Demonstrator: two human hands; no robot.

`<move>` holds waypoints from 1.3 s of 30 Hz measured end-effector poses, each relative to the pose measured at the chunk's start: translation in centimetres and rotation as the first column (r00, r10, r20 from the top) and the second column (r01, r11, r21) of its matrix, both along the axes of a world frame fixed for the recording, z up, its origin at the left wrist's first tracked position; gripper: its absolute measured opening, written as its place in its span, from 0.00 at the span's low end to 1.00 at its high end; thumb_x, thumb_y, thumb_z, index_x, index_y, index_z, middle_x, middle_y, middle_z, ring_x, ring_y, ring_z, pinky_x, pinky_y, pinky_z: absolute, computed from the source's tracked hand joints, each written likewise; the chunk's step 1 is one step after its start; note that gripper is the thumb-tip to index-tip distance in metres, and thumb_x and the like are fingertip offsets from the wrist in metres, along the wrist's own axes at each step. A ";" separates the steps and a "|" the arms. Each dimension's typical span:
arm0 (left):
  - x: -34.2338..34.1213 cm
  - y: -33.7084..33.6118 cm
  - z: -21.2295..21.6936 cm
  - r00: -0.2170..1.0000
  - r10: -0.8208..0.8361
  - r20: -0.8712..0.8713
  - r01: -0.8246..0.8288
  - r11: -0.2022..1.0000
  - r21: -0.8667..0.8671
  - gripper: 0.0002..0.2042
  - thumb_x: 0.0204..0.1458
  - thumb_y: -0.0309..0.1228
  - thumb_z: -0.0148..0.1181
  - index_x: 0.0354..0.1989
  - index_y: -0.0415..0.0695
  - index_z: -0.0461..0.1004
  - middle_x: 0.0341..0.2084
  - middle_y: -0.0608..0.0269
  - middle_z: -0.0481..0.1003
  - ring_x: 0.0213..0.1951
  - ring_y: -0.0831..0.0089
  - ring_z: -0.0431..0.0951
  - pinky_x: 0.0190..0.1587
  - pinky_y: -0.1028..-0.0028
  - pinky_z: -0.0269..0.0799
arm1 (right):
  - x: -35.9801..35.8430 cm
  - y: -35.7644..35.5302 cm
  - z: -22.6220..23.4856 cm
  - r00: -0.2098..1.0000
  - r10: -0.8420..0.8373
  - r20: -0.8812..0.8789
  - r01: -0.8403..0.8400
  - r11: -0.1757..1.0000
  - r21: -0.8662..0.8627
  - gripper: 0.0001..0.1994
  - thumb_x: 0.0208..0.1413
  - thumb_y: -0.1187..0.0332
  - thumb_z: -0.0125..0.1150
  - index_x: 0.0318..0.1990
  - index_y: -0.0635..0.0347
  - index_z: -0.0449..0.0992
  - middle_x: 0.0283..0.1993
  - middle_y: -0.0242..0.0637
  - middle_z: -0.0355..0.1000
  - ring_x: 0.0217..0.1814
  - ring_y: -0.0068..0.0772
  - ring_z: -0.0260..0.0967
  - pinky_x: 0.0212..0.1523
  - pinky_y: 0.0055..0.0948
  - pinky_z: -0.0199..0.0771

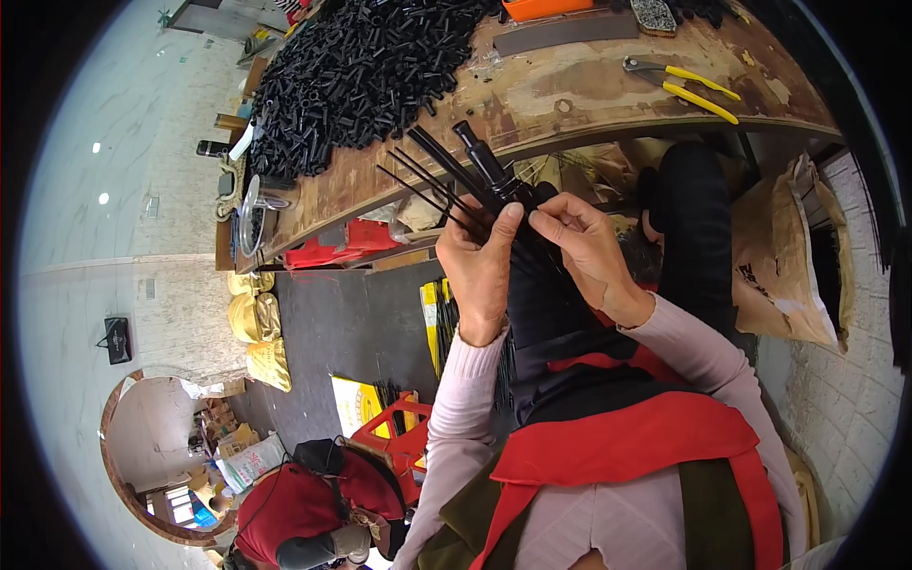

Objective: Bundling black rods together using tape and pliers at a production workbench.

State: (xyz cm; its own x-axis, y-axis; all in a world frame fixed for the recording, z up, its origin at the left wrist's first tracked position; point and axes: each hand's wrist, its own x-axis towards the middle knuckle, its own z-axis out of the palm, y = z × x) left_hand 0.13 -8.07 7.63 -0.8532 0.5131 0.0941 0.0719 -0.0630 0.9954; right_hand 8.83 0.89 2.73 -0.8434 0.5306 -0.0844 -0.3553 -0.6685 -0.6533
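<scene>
Over my lap, just in front of the workbench edge, a stepped black plastic tube fitting (482,157) points up and to the left. Thin black rods (418,173) fan out beside it, and more dark lengths run down beneath my hands. My left hand (478,269) is closed around the rods, its thumb pressed against the base of the fitting. Close on the right, my right hand (586,249) pinches at the fitting's lower end with thumb and forefinger. Whatever small part lies between those fingertips is hidden.
A large heap of black tube fittings (361,85) covers the left of the wooden workbench (570,90). Yellow-handled nippers (689,87) lie at its right, behind them a brush-like block (654,16) and orange tray (546,9). A paper sack (784,252) stands right; another person (304,513) sits lower left.
</scene>
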 end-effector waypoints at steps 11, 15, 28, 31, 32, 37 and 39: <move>0.8 0.0 0.7 0.994 -0.058 0.096 0.052 0.997 0.065 0.09 0.53 0.21 0.64 0.41 0.36 0.74 0.36 0.61 0.80 0.38 0.79 0.77 0.44 0.80 0.71 | 0.4 -0.2 -0.4 0.999 -0.019 -0.045 0.027 0.986 0.167 0.04 0.58 0.77 0.62 0.39 0.61 0.75 0.37 0.24 0.69 0.41 0.13 0.64 0.46 0.17 0.63; 0.3 -0.1 0.6 0.987 -0.110 0.116 0.099 0.990 0.095 0.10 0.54 0.21 0.63 0.43 0.35 0.73 0.39 0.57 0.80 0.41 0.75 0.78 0.48 0.78 0.72 | -0.1 0.5 -0.4 0.997 0.070 -0.037 -0.068 0.997 0.030 0.04 0.58 0.76 0.62 0.39 0.62 0.76 0.39 0.26 0.71 0.43 0.15 0.65 0.47 0.18 0.64; 1.2 0.1 1.1 0.984 -0.174 0.040 0.174 0.985 -0.011 0.10 0.58 0.23 0.59 0.46 0.33 0.73 0.41 0.58 0.79 0.43 0.77 0.76 0.49 0.76 0.70 | -0.1 -0.1 -0.5 0.997 -0.008 -0.073 0.006 0.999 -0.032 0.07 0.58 0.77 0.62 0.42 0.60 0.73 0.37 0.26 0.70 0.43 0.15 0.67 0.50 0.17 0.64; 2.2 0.7 1.5 0.998 -0.061 -0.033 0.059 0.996 -0.070 0.09 0.57 0.23 0.60 0.44 0.33 0.72 0.38 0.58 0.80 0.41 0.78 0.77 0.48 0.77 0.71 | 0.0 -0.7 -0.2 0.999 -0.044 -0.030 0.044 0.999 -0.007 0.05 0.58 0.77 0.61 0.39 0.60 0.72 0.37 0.26 0.71 0.42 0.16 0.68 0.48 0.18 0.66; 2.6 0.8 1.6 0.997 0.003 -0.078 -0.013 0.992 -0.129 0.09 0.56 0.23 0.62 0.43 0.33 0.72 0.37 0.58 0.80 0.40 0.78 0.77 0.47 0.78 0.71 | 0.2 -0.9 -0.2 0.997 -0.066 -0.042 0.066 0.998 0.001 0.05 0.57 0.77 0.62 0.38 0.61 0.73 0.37 0.28 0.72 0.41 0.17 0.68 0.47 0.18 0.68; 1.5 0.4 0.5 0.998 -0.053 0.034 0.053 0.999 -0.001 0.10 0.52 0.22 0.65 0.40 0.35 0.73 0.35 0.57 0.80 0.38 0.77 0.78 0.45 0.78 0.72 | 0.7 -1.2 -0.1 0.989 -0.119 -0.086 0.117 0.993 -0.028 0.04 0.56 0.78 0.63 0.36 0.63 0.74 0.36 0.30 0.73 0.41 0.18 0.70 0.46 0.18 0.70; 0.6 0.2 0.3 0.975 -0.147 0.165 0.139 0.989 0.057 0.10 0.51 0.21 0.66 0.40 0.36 0.73 0.35 0.56 0.80 0.38 0.76 0.78 0.45 0.77 0.72 | 0.8 -1.2 -0.7 0.992 -0.100 -0.080 0.095 0.994 -0.060 0.04 0.56 0.78 0.63 0.37 0.64 0.75 0.37 0.32 0.74 0.42 0.18 0.71 0.46 0.18 0.70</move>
State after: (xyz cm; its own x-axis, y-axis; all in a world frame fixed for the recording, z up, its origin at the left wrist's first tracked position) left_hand 0.73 -7.89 7.93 -0.7768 0.6295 -0.0186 -0.1088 -0.1050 0.9885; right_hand 9.59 -0.33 2.01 -0.7932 0.6070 -0.0487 -0.4717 -0.6630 -0.5813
